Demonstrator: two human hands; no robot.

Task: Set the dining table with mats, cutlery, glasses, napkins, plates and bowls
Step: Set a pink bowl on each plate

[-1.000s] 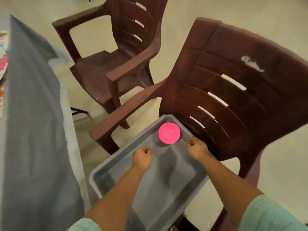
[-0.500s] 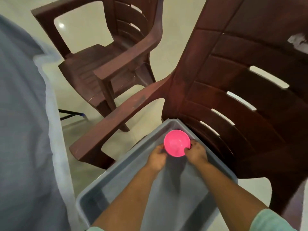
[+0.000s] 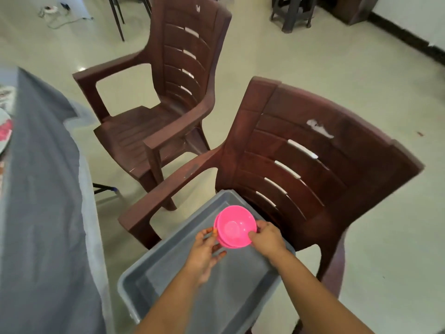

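Note:
A small stack of pink bowls [image 3: 234, 226] is held up above the far end of a grey plastic tub [image 3: 149, 276]. My right hand [image 3: 267, 239] pinches the stack's right rim with thumb and fingers. My left hand [image 3: 204, 249] supports the stack's left side and underside, its fingers spread and mostly straight. The tub sits on the seat of a brown plastic chair [image 3: 301, 165] and looks bare inside. At the far left, part of a plate [image 3: 4, 131] with a pink pattern lies on the dining table [image 3: 41, 213].
The table is covered with a grey cloth and fills the left side. A second brown armchair [image 3: 163, 112] stands beyond the first. Dark furniture legs [image 3: 292, 13] and a cable [image 3: 55, 18] are on the pale floor at the back.
Both hands closed in on the pink bowls at the tub's far end and lifted them out. The camera has tilted up, showing more of the room.

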